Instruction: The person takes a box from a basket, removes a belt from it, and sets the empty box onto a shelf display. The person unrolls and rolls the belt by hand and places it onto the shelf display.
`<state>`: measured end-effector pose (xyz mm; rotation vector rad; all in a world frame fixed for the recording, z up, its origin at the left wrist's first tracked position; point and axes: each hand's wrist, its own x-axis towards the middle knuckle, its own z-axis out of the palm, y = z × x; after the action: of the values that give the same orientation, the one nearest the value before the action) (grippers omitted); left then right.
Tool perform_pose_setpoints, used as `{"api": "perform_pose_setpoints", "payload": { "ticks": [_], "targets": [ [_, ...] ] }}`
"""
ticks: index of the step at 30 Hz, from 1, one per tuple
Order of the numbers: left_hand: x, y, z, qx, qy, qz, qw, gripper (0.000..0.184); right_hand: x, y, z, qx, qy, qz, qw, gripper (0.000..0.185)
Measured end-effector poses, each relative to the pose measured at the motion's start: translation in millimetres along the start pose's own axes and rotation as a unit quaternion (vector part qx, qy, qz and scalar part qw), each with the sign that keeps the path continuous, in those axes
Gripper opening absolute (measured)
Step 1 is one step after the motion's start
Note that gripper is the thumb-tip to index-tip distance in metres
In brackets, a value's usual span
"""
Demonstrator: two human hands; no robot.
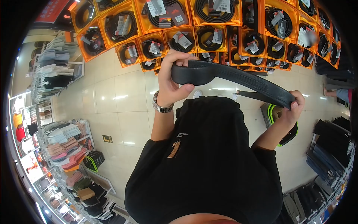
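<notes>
A black leather belt (242, 76) stretches between my two hands in front of my chest. My left hand (174, 80), with a metal watch on its wrist, grips the coiled end, thumb in front and fingers behind. My right hand (295, 104) pinches the belt where it bends back on itself. From there a narrower tail runs left and hangs near my shirt, with a small shiny piece at its tip. The strap's surface between the hands shows a row of ridges.
Orange boxes (149, 31) with coiled, tagged belts fill the display ahead. Clothes racks (61, 145) line the left; folded trousers (324, 149) hang at right. A green-edged black basket (272, 112) is on the tiled floor (126, 100). Another person's arm (330, 92) shows at far right.
</notes>
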<state>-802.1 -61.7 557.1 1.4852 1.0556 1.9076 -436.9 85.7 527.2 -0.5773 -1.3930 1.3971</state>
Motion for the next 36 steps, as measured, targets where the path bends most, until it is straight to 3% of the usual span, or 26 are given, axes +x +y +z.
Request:
{"api": "perform_pose_setpoints", "payload": {
  "ticks": [11,15,17,18,21,23,24,26,28,30,31,34,35,36],
  "targets": [
    [-1,-6,-4,-0.074,0.020,0.001,0.997,0.062,2,0,-1,0.014,-0.002,0.008,1.000,0.044],
    [-2,-5,-8,-0.041,0.021,-0.014,0.999,0.064,4,3,-3,-0.006,-0.005,0.009,1.000,0.044],
    [-3,-6,-7,-0.163,0.077,-0.028,0.983,0.061,5,4,-2,-0.026,-0.010,0.004,1.000,0.045],
    [-3,0,-2,-0.225,0.152,-0.055,0.961,0.060,5,5,-1,-0.032,-0.009,0.017,0.999,0.045],
    [3,-5,-5,-0.298,0.142,-0.028,0.943,0.052,6,9,4,-0.029,-0.010,0.042,0.999,0.043],
    [4,-17,-13,-0.402,0.029,0.025,0.915,0.041,6,10,11,-0.015,-0.013,0.064,0.998,0.042],
    [6,-14,-9,-0.403,0.029,0.025,0.914,0.041,6,12,14,-0.016,-0.011,0.064,0.998,0.042],
    [11,-2,-1,-0.473,0.124,-0.061,0.870,0.036,6,17,21,-0.011,-0.013,0.059,0.998,0.042],
    [18,-1,17,-0.503,0.167,-0.078,0.844,0.034,7,19,35,-0.025,0.010,0.042,0.999,0.042],
    [19,-7,29,-0.549,0.156,-0.140,0.809,0.033,7,21,40,0.079,0.005,0.080,0.994,0.041],
    [20,-8,39,-0.593,0.134,-0.171,0.776,0.031,9,24,47,0.094,0.013,0.055,0.994,0.041],
    [38,-3,64,-0.605,0.069,-0.212,0.765,0.032,7,32,59,0.313,0.146,0.117,0.931,0.036],
    [50,4,71,-0.595,0.071,-0.221,0.770,0.034,8,31,60,0.265,0.192,0.130,0.936,0.036],
    [62,13,78,-0.584,0.078,-0.220,0.777,0.034,7,43,58,0.242,0.141,0.079,0.957,0.039]
  ]
}}
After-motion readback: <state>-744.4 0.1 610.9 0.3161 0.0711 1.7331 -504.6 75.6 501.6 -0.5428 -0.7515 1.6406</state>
